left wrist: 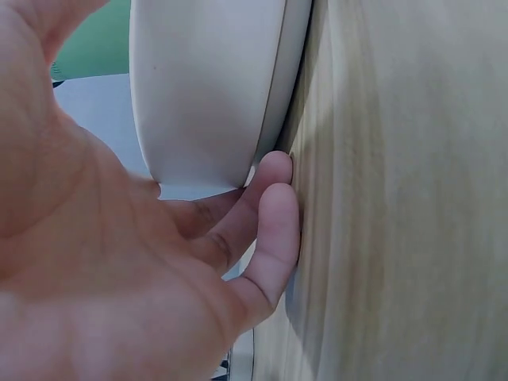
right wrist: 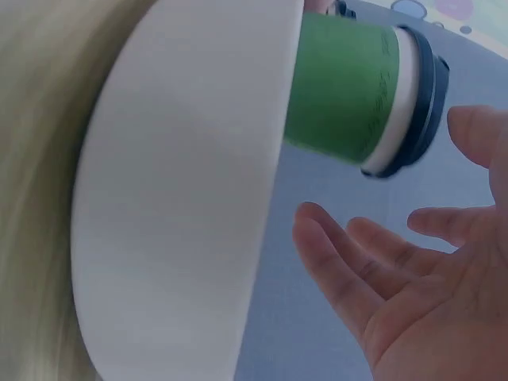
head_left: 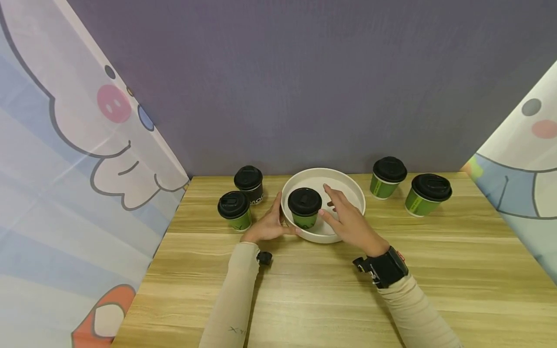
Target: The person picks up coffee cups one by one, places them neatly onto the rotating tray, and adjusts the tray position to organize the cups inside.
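A round white tray (head_left: pixel 344 182) with a raised wall lies on the wooden table, and a green paper cup (head_left: pixel 305 220) with a black lid stands in its left part. My left hand (head_left: pixel 271 226) holds the tray at its left side, thumb along the front rim; in the left wrist view the curled fingertips (left wrist: pixel 278 168) are at the bottom edge of the tray wall (left wrist: pixel 210 87). Over the tray's right part hovers my right hand (head_left: pixel 348 222), fingers spread, thumb tip near the cup's lid. In the right wrist view its palm faces the cup (right wrist: pixel 341 87), holding nothing.
Left of the tray stand a dark lidded cup (head_left: pixel 255 194) and a green lidded cup (head_left: pixel 241 221). Two more green cups, one nearer (head_left: pixel 383 188) and one farther right (head_left: pixel 417 204), stand right of it. A grey wall (head_left: pixel 283 87) rises behind the table (head_left: pixel 313 299).
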`<state>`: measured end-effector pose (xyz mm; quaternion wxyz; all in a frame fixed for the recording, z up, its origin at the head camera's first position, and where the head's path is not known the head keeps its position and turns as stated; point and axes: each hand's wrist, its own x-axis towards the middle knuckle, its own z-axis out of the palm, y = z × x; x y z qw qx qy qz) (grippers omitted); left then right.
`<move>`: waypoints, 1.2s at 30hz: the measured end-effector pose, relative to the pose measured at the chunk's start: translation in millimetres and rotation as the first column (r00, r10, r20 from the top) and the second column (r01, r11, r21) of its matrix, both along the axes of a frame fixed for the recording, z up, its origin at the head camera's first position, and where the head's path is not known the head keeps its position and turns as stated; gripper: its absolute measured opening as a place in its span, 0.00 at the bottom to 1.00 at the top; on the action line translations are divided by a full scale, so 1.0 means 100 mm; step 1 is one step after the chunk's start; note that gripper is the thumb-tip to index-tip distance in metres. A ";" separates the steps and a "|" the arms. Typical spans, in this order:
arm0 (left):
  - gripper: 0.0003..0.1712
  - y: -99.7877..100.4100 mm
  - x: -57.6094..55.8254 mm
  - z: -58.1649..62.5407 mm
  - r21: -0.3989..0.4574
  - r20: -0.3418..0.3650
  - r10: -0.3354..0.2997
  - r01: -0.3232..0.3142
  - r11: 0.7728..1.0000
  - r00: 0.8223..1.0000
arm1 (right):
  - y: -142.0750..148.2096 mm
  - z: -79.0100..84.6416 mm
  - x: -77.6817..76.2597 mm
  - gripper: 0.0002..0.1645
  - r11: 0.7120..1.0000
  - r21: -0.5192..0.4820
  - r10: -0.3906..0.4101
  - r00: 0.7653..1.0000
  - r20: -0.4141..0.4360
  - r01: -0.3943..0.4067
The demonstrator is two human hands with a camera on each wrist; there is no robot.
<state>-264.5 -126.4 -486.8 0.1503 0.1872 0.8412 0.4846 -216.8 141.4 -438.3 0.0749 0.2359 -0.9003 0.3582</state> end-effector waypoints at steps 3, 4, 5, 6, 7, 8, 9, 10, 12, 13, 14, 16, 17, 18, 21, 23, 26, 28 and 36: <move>0.78 -0.01 -0.01 -0.01 0.009 0.001 -0.003 0.003 1.000 1.000 | 0.08 0.01 -0.04 0.43 1.000 -0.007 -0.020 1.000 -0.011 0.020; 0.77 -0.01 -0.01 -0.01 0.013 0.002 -0.004 0.004 1.000 1.000 | 0.11 0.02 -0.05 0.43 1.000 -0.010 -0.030 0.999 -0.015 0.030; 0.76 -0.02 -0.02 -0.01 0.013 0.004 -0.003 0.003 1.000 1.000 | 0.14 0.03 -0.06 0.42 0.999 -0.016 -0.039 0.999 -0.016 0.039; 0.76 -0.03 -0.02 -0.01 0.004 0.005 0.000 0.000 1.000 1.000 | 0.17 0.04 -0.07 0.42 0.999 -0.022 -0.047 0.999 -0.012 0.047; 0.75 -0.04 -0.02 -0.01 -0.012 0.007 0.004 -0.004 1.000 1.000 | 0.21 0.04 -0.08 0.42 0.998 -0.028 -0.056 0.998 -0.010 0.056; 0.75 -0.04 -0.02 -0.01 -0.019 0.009 0.004 -0.004 1.000 1.000 | 0.25 0.06 -0.09 0.42 0.997 -0.037 -0.066 0.998 -0.011 0.066; 0.75 -0.05 -0.02 -0.01 -0.027 0.012 0.005 -0.004 1.000 1.000 | 0.28 0.06 -0.10 0.42 0.996 -0.044 -0.077 0.997 -0.010 0.077; 0.74 -0.06 -0.03 0.00 -0.030 0.015 0.004 -0.003 1.000 1.000 | 0.32 0.07 -0.11 0.42 0.995 -0.049 -0.087 0.996 -0.013 0.086; 0.73 -0.07 -0.03 0.00 -0.045 0.023 0.008 -0.007 0.999 1.000 | 0.40 0.09 -0.13 0.41 0.993 -0.063 -0.101 0.995 -0.026 0.099; 0.72 -0.08 -0.03 0.00 -0.042 0.024 0.008 -0.007 0.999 1.000 | 0.44 0.10 -0.13 0.41 0.992 -0.067 -0.110 0.993 -0.037 0.108; 0.71 -0.08 -0.03 0.00 -0.035 0.027 0.007 -0.006 0.999 1.000 | 0.48 0.11 -0.14 0.41 0.991 -0.073 -0.119 0.992 -0.047 0.115; 0.69 -0.09 -0.03 0.01 -0.025 0.034 0.006 -0.005 1.000 0.999 | 0.56 0.14 -0.15 0.42 0.987 -0.079 -0.142 0.988 -0.056 0.137; 0.68 -0.09 -0.03 0.02 -0.014 0.037 0.003 -0.003 1.000 0.999 | 0.60 0.15 -0.15 0.42 0.985 -0.083 -0.157 0.986 -0.056 0.152; 0.67 -0.09 -0.03 0.03 -0.004 0.040 0.000 0.000 1.000 0.999 | 0.64 0.17 -0.15 0.42 0.982 -0.088 -0.173 0.983 -0.054 0.168; 0.64 -0.10 -0.02 0.05 0.015 0.052 -0.001 0.000 1.000 0.999 | 0.77 0.21 -0.14 0.43 0.970 -0.116 -0.219 0.975 -0.036 0.214; 0.62 -0.09 -0.02 0.05 0.025 0.056 -0.002 0.000 1.000 0.998 | 0.85 0.23 -0.12 0.43 0.960 -0.143 -0.246 0.969 -0.033 0.239; 0.59 -0.09 -0.02 0.03 0.032 0.051 -0.001 -0.001 0.999 0.999 | 0.96 0.24 -0.09 0.42 0.941 -0.186 -0.297 0.954 -0.049 0.283; 0.57 -0.09 -0.02 0.02 0.037 0.045 -0.005 0.003 0.999 0.999 | 1.03 0.24 -0.09 0.40 0.923 -0.218 -0.342 0.937 -0.078 0.319; 0.50 -0.08 -0.04 0.00 0.022 0.014 0.034 -0.035 0.999 0.999 | 1.27 0.19 -0.12 0.34 0.848 -0.293 -0.498 0.855 -0.149 0.443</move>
